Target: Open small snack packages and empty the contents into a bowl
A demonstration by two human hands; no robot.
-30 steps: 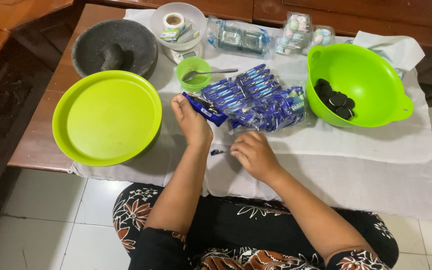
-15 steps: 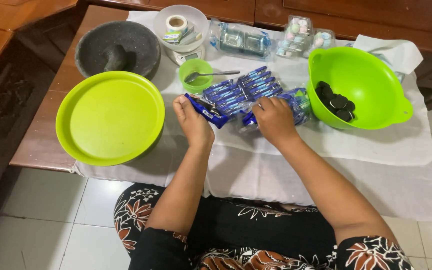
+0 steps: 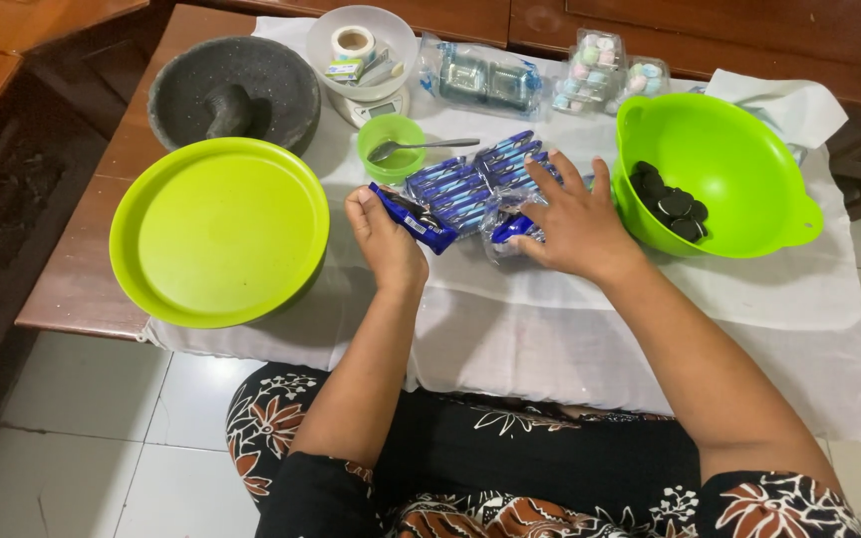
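Note:
My left hand point(image 3: 383, 239) holds a blue cookie packet point(image 3: 413, 217) just above the white cloth point(image 3: 550, 329). My right hand point(image 3: 572, 221) lies flat with fingers spread on a heap of several blue cookie packets point(image 3: 475, 182), its thumb against one of them. Right of that hand stands a large green bowl point(image 3: 739, 139) with several dark round cookies point(image 3: 672, 201) in it.
A big green plate point(image 3: 219, 229) lies at the left. Behind are a stone mortar with pestle point(image 3: 233, 95), a small green cup with a spoon point(image 3: 393, 149), a white scale holding a tape roll point(image 3: 361, 45), and clear plastic packs point(image 3: 480, 78). The table edge runs near my lap.
My right hand moved from the cloth in front up and right onto the packet heap. My left hand kept hold of its packet.

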